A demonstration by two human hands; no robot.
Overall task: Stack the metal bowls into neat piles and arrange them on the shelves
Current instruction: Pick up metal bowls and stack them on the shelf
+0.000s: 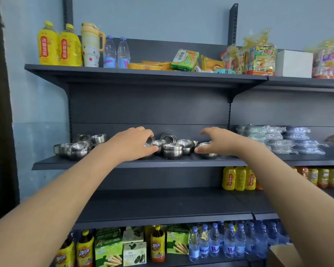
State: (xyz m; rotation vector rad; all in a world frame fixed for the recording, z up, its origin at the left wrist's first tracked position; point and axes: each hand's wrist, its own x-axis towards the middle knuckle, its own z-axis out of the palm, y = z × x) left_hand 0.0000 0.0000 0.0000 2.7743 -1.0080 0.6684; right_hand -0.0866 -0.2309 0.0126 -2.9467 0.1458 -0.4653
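Cardboard comes first: the corner of a brown box lies nearest the camera at lower right. Beyond it, two bare forearms reach up and forward past the lower shelves of drinks and biscuit cartons to the dark grey metal middle shelf.

**Hand state.** The left hand is arched, with fingers curled over the top and the thumb at the front. It appears to grasp a small polished steel bowl, the gripped bowl, which is mostly covered. The right hand has its thumb against the near side of the right-side bowl and its fingers arched above the rim. Whether it grasps or only touches cannot be told.

**Work items.** The round, mirror-finish stainless-steel bowls stand between the hands, unevenly grouped. One pair at the front looks nested, and others stand singly behind it. A further bowl tilts on edge against the back panel. A second loose cluster lies near the left end of the same shelf, and some of those bowls are tipped.

**Step in hand.** Stacking appears to be at an early stage, with each hand taking a bowl.

**Next move.** Lift each bowl clear of its neighbours and hold the rim level. Lower it squarely into an upright bowl so that it nests. The polished walls are likely to slip, so grip firmly.
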